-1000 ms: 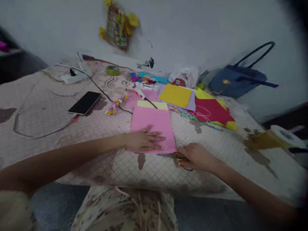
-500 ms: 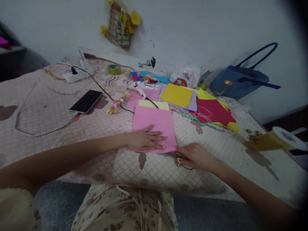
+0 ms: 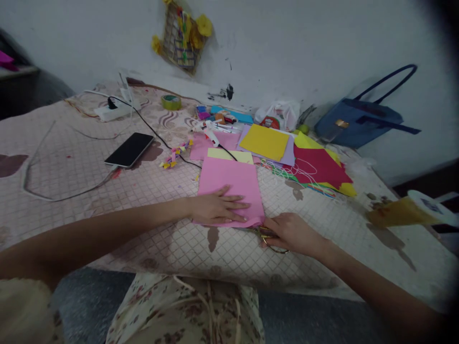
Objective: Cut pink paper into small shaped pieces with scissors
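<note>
A sheet of pink paper (image 3: 229, 179) lies on the patterned tablecloth in front of me, over a pale yellow sheet (image 3: 247, 156). My left hand (image 3: 220, 208) rests flat on the pink paper with its fingers spread. At the paper's near right corner my right hand (image 3: 289, 231) is closed around a pair of scissors (image 3: 274, 247), whose handle loop shows below the fingers. The scissors' blades run left along the paper's near edge, partly hidden. That corner of the paper is slightly lifted and curled beside my right fingertips.
A glue gun (image 3: 211, 134) with a black cord lies behind the paper. Yellow paper (image 3: 265, 142), red paper (image 3: 319, 165) and tangled white string (image 3: 287, 168) are to its right. A phone (image 3: 129, 150) is charging at left. A drink cup (image 3: 401, 212) and a blue bag (image 3: 358, 119) stand at right.
The pink paper's near right corner has curled up a little more at my right fingertips. My left hand stays flat in the same place, and the scissors remain in my right hand.
</note>
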Tool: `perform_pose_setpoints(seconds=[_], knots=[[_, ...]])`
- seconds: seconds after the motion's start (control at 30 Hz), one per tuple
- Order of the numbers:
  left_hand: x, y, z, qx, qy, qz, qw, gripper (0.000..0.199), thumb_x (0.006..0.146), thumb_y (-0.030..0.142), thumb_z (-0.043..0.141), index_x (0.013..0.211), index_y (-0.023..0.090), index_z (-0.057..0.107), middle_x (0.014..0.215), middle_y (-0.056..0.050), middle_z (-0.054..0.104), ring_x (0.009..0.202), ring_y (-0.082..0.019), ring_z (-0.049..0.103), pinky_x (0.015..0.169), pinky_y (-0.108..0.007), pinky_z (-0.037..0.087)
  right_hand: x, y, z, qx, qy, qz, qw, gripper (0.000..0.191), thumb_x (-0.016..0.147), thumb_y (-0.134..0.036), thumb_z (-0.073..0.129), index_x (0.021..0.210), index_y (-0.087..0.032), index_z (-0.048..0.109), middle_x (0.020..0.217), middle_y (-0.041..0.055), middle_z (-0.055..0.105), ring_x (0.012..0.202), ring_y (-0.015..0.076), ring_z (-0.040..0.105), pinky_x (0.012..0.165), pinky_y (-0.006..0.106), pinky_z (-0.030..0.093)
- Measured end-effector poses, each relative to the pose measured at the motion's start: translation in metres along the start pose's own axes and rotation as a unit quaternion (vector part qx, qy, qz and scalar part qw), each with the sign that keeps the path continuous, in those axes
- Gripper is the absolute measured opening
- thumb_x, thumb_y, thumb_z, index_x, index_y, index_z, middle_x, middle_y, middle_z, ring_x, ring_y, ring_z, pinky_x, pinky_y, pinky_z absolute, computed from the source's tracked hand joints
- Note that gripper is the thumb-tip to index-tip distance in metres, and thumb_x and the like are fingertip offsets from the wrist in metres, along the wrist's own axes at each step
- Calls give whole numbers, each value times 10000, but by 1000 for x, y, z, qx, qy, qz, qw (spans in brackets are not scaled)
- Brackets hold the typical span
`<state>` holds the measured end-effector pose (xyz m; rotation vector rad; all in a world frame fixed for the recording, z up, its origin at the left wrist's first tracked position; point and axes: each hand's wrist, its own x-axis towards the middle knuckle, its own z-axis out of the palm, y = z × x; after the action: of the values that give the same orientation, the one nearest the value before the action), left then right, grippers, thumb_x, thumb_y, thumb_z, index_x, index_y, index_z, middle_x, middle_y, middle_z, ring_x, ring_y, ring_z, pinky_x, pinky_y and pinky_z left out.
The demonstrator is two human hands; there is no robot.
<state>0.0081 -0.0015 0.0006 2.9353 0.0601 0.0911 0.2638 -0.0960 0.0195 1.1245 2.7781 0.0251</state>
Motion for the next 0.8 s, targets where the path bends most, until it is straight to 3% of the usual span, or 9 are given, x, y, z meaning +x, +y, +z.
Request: perform_pose_setpoints(seconds=[0.37,0.57,0.8], knots=[[2,-1,0,-26,-5,-8,1000,435,857,345,300,1291,357,277,1418,51,170,1311,-163,81,1042,-435,-41,8,-5,-6,3,-14,7,1000,319,801,-469,456,883,-161,483,686,23,619,601,156,545,516,258,218],[-3,-1,-1,-33,26,-2,999,428,865,326,294,1293,320,301,1412,25,201,1311,-169,61,1047,-426,-30,8,-4,-4,7,-12,5,1000,310,795,-472,460,787,-162,469,667,26,614,587,147,539,512,255,217],[-12,5,-4,-39,38,-10,998,470,856,320,318,1319,319,235,1429,20,128,1309,-180,82,1055,-409,-19,8,-4,-4,10,-11,6,1000,329,794,-490,448,807,-164,487,668,23,612,584,148,541,507,255,217]])
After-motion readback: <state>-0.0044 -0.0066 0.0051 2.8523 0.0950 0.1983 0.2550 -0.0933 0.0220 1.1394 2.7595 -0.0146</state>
